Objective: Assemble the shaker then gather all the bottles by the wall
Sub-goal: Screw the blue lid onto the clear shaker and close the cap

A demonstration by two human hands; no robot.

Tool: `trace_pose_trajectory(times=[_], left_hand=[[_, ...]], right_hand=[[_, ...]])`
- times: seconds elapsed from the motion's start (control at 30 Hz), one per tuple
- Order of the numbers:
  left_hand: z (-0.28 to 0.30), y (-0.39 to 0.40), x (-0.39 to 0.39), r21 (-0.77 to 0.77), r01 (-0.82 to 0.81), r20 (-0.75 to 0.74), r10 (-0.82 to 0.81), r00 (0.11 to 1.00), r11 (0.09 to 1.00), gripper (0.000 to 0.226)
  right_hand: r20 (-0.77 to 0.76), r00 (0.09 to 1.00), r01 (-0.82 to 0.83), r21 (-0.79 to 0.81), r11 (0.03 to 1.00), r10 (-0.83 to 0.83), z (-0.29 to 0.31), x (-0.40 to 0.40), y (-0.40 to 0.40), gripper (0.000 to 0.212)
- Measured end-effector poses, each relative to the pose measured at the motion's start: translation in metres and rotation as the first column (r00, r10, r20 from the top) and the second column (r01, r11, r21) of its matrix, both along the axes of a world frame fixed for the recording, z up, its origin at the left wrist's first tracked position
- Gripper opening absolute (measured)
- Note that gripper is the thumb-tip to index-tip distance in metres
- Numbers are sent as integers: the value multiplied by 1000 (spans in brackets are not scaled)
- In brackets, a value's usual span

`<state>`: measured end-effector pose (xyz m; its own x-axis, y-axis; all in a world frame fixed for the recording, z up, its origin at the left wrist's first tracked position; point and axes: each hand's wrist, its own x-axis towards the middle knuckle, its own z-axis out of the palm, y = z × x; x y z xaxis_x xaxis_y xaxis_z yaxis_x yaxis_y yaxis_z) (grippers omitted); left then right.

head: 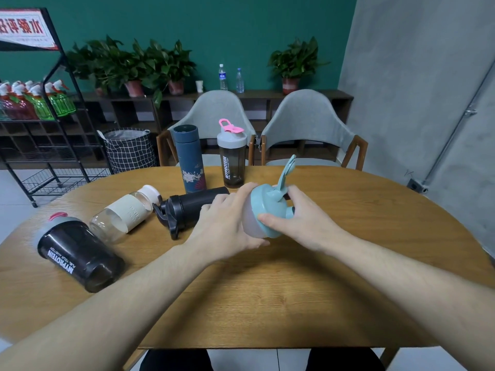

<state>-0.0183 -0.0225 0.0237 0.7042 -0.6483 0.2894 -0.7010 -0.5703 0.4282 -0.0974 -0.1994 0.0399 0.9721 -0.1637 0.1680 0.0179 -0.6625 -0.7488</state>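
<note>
here, five other bottles sit on the wooden table [267, 303]: a dark shaker [231, 156] with a grey lid and pink cap stands upright at the far edge, just beside a blue flask [188, 159], also upright. three lie on their sides to the left: a black bottle [187, 207], a clear bottle [126, 215] with a white sleeve, and a big dark shaker [77, 255]. what is in any of them cannot be told.

both forearms reach forward over the table. the left hand [227, 223] wraps the frosted cup [250, 223] from the left, and the right hand [297, 215] is closed around the teal lid [265, 204], thumb across its rim. the cup is tilted, lid pointing away and to the right, flip cap raised, held between the two hands just above the table's middle.
</note>
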Motion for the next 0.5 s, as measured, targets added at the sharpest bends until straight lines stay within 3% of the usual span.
trace_pose_trajectory(times=[0.1, 0.2, 0.27, 0.37, 0.5], left_hand=[[3, 3, 4, -5, 24, -67, -25, 997, 1000, 105], [4, 6, 7, 0, 48, -81, -48, 996, 999, 105], [4, 8, 7, 28, 65, -85, -62, 994, 998, 105], [1, 9, 6, 55, 85, -94, -80, 992, 995, 103], [0, 9, 9, -77, 53, -200, -68, 978, 996, 101]], right_hand=[[-50, 998, -41, 111, 993, 47, 2, 0, -5, 66], [32, 998, -66, 345, 936, 59, 14, 1, -6, 88], [144, 989, -44, 414, 909, -18, 24, 4, -7, 71], [225, 966, 61, 286, 956, -128, 31, 11, -9, 20], [293, 939, 79, 326, 942, -180, 28, 8, -7, 21]])
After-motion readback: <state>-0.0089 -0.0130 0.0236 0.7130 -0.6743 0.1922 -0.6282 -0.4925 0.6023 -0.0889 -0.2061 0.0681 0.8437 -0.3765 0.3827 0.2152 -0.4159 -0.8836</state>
